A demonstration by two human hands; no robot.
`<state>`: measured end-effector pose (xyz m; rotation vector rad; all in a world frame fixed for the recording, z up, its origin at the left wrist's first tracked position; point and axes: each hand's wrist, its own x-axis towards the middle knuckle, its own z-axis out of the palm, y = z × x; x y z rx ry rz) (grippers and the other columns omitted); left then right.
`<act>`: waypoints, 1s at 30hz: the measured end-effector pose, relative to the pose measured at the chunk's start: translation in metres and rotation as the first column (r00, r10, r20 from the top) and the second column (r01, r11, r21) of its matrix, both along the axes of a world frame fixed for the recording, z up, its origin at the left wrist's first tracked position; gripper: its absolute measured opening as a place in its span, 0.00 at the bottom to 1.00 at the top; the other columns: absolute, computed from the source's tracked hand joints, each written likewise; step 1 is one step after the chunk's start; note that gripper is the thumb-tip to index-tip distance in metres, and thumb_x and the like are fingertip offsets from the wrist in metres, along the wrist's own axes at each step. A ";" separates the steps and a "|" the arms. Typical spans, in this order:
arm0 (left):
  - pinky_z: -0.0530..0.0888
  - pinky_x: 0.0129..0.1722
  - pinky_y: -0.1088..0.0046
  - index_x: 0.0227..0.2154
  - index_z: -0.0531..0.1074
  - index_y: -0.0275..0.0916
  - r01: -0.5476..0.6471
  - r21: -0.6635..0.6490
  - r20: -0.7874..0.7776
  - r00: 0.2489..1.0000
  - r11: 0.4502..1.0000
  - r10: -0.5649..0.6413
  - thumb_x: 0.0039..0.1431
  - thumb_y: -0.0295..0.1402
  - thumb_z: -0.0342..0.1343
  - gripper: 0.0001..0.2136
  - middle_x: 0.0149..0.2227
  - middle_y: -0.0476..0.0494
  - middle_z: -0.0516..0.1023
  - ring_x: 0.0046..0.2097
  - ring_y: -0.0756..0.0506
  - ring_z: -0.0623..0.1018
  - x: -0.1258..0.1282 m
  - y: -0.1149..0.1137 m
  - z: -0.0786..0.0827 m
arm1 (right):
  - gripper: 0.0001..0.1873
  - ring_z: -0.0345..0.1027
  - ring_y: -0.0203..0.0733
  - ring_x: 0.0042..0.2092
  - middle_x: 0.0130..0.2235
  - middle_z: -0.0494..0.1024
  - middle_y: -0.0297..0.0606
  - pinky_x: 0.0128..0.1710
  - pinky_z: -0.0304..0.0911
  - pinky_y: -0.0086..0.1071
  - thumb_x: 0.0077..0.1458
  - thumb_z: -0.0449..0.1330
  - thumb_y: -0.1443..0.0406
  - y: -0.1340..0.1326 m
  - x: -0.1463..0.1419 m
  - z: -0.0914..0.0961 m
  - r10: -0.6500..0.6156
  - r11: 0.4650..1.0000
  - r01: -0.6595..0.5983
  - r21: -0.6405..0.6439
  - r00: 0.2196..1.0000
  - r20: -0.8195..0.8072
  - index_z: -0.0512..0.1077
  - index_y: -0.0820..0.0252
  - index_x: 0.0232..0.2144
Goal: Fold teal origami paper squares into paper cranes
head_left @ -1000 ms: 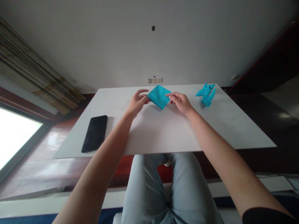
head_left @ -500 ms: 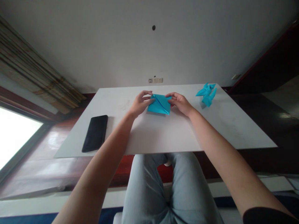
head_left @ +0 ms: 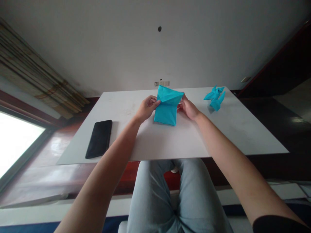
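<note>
A partly folded sheet of blue paper [head_left: 167,106] is held up over the far middle of the white table [head_left: 170,136], its top flap opened out. My left hand [head_left: 146,108] pinches its left edge with closed fingers. My right hand [head_left: 187,107] grips its right edge, partly hidden behind the paper. The lower corner of the paper touches or nearly touches the tabletop.
A finished blue folded paper figure [head_left: 215,97] lies at the far right of the table. A black phone [head_left: 99,138] lies flat near the left front edge. My knees in light jeans [head_left: 170,194] are under the front edge. A wall with a socket [head_left: 161,83] stands behind.
The blue paper has been lifted and opened: a flat diamond a second ago, then folded low on the table, now standing taller with a flap raised. Both hands stayed at its sides.
</note>
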<state>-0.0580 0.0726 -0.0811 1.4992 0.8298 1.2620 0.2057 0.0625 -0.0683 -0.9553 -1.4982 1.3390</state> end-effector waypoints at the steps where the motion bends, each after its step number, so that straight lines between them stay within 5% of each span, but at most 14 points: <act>1: 0.73 0.32 0.76 0.39 0.71 0.42 -0.020 -0.016 0.011 1.000 1.000 0.020 0.62 0.54 0.78 0.25 0.29 0.54 0.77 0.30 0.52 0.74 -0.001 0.000 0.001 | 0.48 0.80 0.47 0.42 0.45 0.86 0.40 0.38 0.75 0.38 0.55 0.54 0.17 0.001 0.001 0.000 -0.018 1.000 0.018 -0.007 1.000 -0.006 0.80 0.50 0.43; 6: 0.70 0.28 0.77 0.42 0.70 0.44 -0.184 -0.107 0.017 0.982 0.977 0.187 0.66 0.54 0.75 0.24 0.30 0.52 0.81 0.29 0.50 0.75 -0.006 0.006 -0.002 | 0.48 0.79 0.45 0.42 0.50 0.86 0.44 0.35 0.74 0.36 0.54 0.60 0.18 0.000 0.005 0.003 -0.062 0.998 0.062 0.028 0.998 0.025 0.82 0.51 0.48; 9: 0.73 0.30 0.76 0.41 0.69 0.45 -0.371 -0.023 0.089 0.924 0.928 0.372 0.69 0.53 0.72 0.22 0.32 0.51 0.81 0.31 0.49 0.77 -0.012 0.015 -0.002 | 0.48 0.77 0.43 0.40 0.48 0.86 0.43 0.35 0.73 0.35 0.55 0.61 0.20 -0.001 0.006 0.004 -0.095 0.993 0.090 0.074 0.994 0.059 0.83 0.51 0.48; 11: 0.77 0.36 0.73 0.41 0.68 0.45 -0.538 0.137 0.181 0.839 0.832 0.513 0.73 0.52 0.69 0.19 0.35 0.50 0.82 0.35 0.48 0.81 -0.017 0.017 0.002 | 0.46 0.75 0.42 0.39 0.46 0.85 0.42 0.35 0.71 0.35 0.56 0.62 0.21 0.000 0.006 0.003 -0.133 0.986 0.126 0.111 0.989 0.063 0.84 0.52 0.48; 13: 0.81 0.45 0.69 0.43 0.71 0.45 -0.665 0.347 0.256 0.745 0.661 0.615 0.76 0.49 0.65 0.15 0.40 0.47 0.83 0.42 0.46 0.84 -0.021 0.013 0.010 | 0.45 0.74 0.42 0.39 0.45 0.85 0.41 0.36 0.71 0.35 0.57 0.61 0.21 0.003 0.008 0.002 -0.188 0.971 0.178 0.157 0.981 0.055 0.83 0.51 0.47; 15: 0.81 0.57 0.63 0.45 0.74 0.45 -0.647 0.549 0.215 0.721 0.529 0.658 0.78 0.44 0.63 0.09 0.47 0.43 0.85 0.52 0.43 0.86 -0.022 0.004 0.018 | 0.44 0.74 0.43 0.39 0.44 0.84 0.40 0.38 0.71 0.36 0.57 0.61 0.21 0.008 0.011 0.000 -0.264 0.944 0.252 0.215 0.964 0.032 0.83 0.50 0.47; 16: 0.79 0.62 0.59 0.45 0.76 0.44 -0.571 0.632 0.132 0.746 0.524 0.653 0.78 0.41 0.62 0.07 0.50 0.42 0.87 0.56 0.42 0.86 -0.020 -0.002 0.021 | 0.44 0.74 0.43 0.40 0.44 0.84 0.39 0.39 0.72 0.37 0.57 0.61 0.21 0.011 0.013 -0.001 -0.309 0.924 0.297 0.242 0.951 0.015 0.82 0.49 0.48; 19: 0.79 0.65 0.56 0.42 0.79 0.44 -0.138 0.701 -0.323 0.813 0.700 0.484 0.74 0.35 0.64 0.03 0.52 0.42 0.89 0.57 0.40 0.87 -0.012 -0.015 0.019 | 0.44 0.75 0.44 0.42 0.46 0.83 0.38 0.43 0.74 0.39 0.57 0.60 0.21 0.021 0.021 -0.005 -0.453 0.849 0.440 0.293 0.891 -0.025 0.81 0.48 0.51; 22: 0.82 0.59 0.59 0.42 0.81 0.43 0.176 0.469 -0.673 0.706 0.866 0.221 0.71 0.31 0.63 0.02 0.53 0.41 0.90 0.56 0.40 0.88 -0.003 -0.020 0.009 | 0.42 0.76 0.47 0.46 0.48 0.84 0.39 0.50 0.75 0.44 0.58 0.61 0.23 0.030 0.029 -0.009 -0.548 0.782 0.524 0.338 0.836 -0.027 0.81 0.48 0.49; 25: 0.82 0.58 0.61 0.45 0.82 0.44 0.183 0.334 -0.746 0.651 0.925 0.140 0.69 0.31 0.63 0.06 0.53 0.42 0.91 0.57 0.40 0.88 0.000 -0.021 0.002 | 0.40 0.76 0.50 0.50 0.48 0.84 0.40 0.55 0.74 0.46 0.56 0.64 0.23 0.031 0.029 -0.011 -0.538 0.786 0.500 0.364 0.843 0.004 0.80 0.48 0.44; 30: 0.80 0.51 0.61 0.41 0.84 0.45 0.098 0.325 -0.723 0.667 0.941 0.180 0.69 0.37 0.65 0.05 0.45 0.42 0.91 0.44 0.39 0.87 -0.002 -0.019 0.006 | 0.37 0.74 0.50 0.51 0.49 0.85 0.40 0.58 0.72 0.44 0.59 0.65 0.25 0.015 0.019 -0.005 -0.429 0.858 0.361 0.367 0.895 0.124 0.79 0.48 0.42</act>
